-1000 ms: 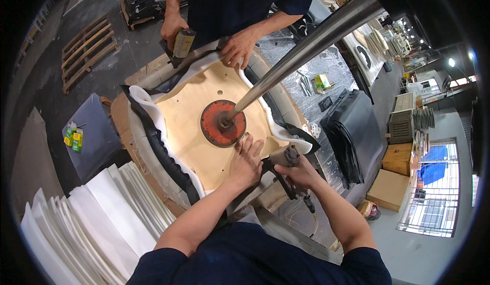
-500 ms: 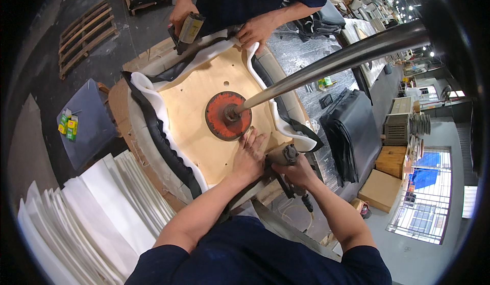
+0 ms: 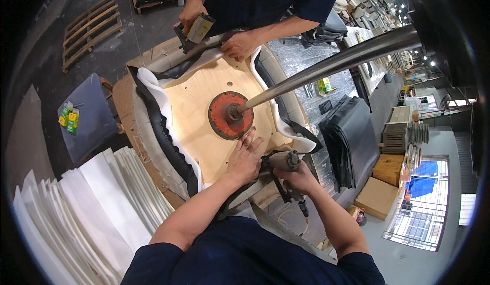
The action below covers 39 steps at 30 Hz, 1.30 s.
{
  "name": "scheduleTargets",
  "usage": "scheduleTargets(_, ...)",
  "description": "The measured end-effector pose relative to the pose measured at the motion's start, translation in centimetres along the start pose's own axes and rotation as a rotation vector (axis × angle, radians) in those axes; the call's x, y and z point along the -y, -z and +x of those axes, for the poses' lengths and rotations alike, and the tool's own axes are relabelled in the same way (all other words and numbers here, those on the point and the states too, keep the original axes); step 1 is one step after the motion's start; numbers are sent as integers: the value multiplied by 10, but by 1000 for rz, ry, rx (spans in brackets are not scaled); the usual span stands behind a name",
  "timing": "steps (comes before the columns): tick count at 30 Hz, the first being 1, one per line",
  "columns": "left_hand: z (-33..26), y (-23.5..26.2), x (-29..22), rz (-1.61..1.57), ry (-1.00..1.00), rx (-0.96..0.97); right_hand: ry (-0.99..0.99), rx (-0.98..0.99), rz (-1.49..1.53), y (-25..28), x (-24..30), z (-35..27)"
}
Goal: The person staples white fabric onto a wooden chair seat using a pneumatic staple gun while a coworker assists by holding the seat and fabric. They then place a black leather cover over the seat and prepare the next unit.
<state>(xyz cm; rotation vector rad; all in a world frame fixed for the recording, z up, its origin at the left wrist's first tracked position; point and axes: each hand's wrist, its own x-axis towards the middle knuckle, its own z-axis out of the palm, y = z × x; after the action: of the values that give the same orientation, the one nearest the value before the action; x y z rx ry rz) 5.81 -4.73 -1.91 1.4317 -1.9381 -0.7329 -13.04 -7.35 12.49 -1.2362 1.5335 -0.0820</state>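
Note:
A seat panel of pale plywood (image 3: 199, 101), with white foam (image 3: 166, 112) and black cover fabric (image 3: 176, 155) around its rim, lies before me under a red round press plate (image 3: 220, 114) on a steel rod (image 3: 326, 63). My left hand (image 3: 245, 160) rests on the board's near edge, fingers stretched out toward the plate. My right hand (image 3: 297, 176) is closed round the handle of an air staple gun (image 3: 284, 161) with a hose, its nose by the near edge beside my left hand. What lies under my left palm is hidden.
Across the panel, a co-worker holds another staple gun (image 3: 199, 28) and presses the far edge with a hand (image 3: 240, 45). White foam sheets (image 3: 97, 193) stand at left, near a stool (image 3: 92, 111) with small boxes. Folded black sheets (image 3: 352, 137) lie on the right table.
The co-worker's pressing hand has shifted left along the far edge. My hands stay nearly in place by the near edge. The whole view has shifted slightly.

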Motion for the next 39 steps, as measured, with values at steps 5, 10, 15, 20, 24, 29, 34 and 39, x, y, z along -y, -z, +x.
scheduleTargets(5, 1, 3, -3, 53, -2, 50, 104, -2, -175, -7, 4, 6)
scheduleTargets(10, -1, 12, 6, 142, -65, 93, 203, -43, -206, -12, 4, 12)
scheduleTargets(15, -15, 25, 7, 112, -114, 78, 56, -10, -84, -7, 7, 4)
scheduleTargets(20, -17, 27, 4, 79, -65, 88, -2, 25, -34, -11, 6, -5)
scheduleTargets(24, -19, 21, 5, 24, -47, 37, 49, 42, -60, -22, 12, -5)
scheduleTargets(29, -17, 18, 3, 28, -48, 36, 88, 35, -202, -29, 20, -1)
scheduleTargets(34, -17, 14, 13, 95, -102, -18, 17, 9, -164, -27, 23, -6)
scheduleTargets(39, -19, 16, 17, 70, -108, 33, -15, 83, -122, -32, 18, -11)
